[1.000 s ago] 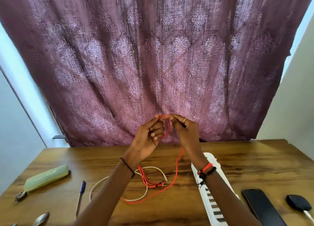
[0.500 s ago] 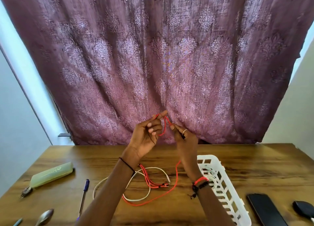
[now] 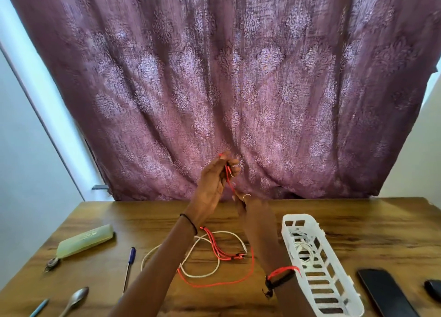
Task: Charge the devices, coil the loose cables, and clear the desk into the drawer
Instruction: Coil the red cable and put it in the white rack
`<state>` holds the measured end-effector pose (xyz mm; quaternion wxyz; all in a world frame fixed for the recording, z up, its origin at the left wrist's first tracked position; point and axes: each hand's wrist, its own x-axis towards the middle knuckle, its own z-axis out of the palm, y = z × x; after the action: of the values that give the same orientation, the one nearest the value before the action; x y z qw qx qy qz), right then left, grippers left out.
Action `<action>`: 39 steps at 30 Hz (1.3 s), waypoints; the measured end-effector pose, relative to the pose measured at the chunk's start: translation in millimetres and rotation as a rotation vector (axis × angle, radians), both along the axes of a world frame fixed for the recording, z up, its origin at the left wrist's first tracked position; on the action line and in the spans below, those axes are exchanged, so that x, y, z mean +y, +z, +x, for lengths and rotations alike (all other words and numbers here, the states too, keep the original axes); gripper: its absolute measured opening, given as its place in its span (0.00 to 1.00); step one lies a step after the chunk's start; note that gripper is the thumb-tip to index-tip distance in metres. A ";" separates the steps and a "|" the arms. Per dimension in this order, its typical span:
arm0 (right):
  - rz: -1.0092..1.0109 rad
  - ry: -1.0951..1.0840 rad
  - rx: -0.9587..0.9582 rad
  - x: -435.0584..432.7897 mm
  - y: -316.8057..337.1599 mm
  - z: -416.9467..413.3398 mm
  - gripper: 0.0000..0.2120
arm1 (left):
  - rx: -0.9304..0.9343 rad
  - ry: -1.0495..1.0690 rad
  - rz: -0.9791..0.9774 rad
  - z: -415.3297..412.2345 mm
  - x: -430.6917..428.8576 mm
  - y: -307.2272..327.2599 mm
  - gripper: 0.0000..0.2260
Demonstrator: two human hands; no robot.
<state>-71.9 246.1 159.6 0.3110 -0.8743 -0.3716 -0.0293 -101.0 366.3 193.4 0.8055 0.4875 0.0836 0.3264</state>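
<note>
The left hand is raised above the far edge of the table, its fingers curled round a few loops of the red cable. Just below it, the right hand, seen from the back and wearing a ring, pinches the same cable at its fingertips. From there the cable drops behind the right wrist to the middle of the table, where it curves toward the near edge and ends in a bundle of red connector leads. A white cable lies loosely looped across those leads.

Just right of the right forearm stands a white slotted basket with a white cord inside. Farther right, by the near right corner, lies a dark phone, and a dark object too cropped to identify sits at the right edge. On the left side lie a pale green case, a blue pen and a spoon.
</note>
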 end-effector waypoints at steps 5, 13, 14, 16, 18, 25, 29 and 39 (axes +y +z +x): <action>-0.022 0.016 0.002 0.9 2.8 -5.4 0.13 | 0.304 0.182 0.597 3.2 5.0 -17.1 0.10; -0.011 0.043 0.003 1.4 -7.3 -1.8 0.12 | 0.781 0.374 1.667 -13.4 4.2 -25.4 0.14; -0.002 0.057 0.012 1.9 -8.0 1.1 0.13 | 0.797 0.360 1.696 -15.0 5.2 -25.8 0.14; 0.039 0.095 0.034 1.9 -10.9 7.9 0.12 | 0.829 0.323 1.702 -19.0 10.9 -28.2 0.12; 0.105 0.118 0.067 0.2 -12.0 12.7 0.12 | 0.843 0.255 1.650 -23.3 17.1 -30.2 0.11; 0.300 0.110 0.062 -4.9 -6.5 13.8 0.12 | 0.572 -0.121 0.744 -34.8 19.4 -40.8 0.13; 0.405 0.162 0.083 -4.9 -7.5 15.6 0.09 | 0.430 -0.299 0.488 -39.4 13.6 -37.0 0.13; 0.620 0.206 0.154 -3.9 -13.8 22.2 0.08 | 0.351 -0.466 0.220 -49.0 7.3 -35.0 0.10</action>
<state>-49.8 242.2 145.8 0.5905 -0.6956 -0.4070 -0.0432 -150.0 373.6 158.4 0.7743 0.6267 0.0718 0.0510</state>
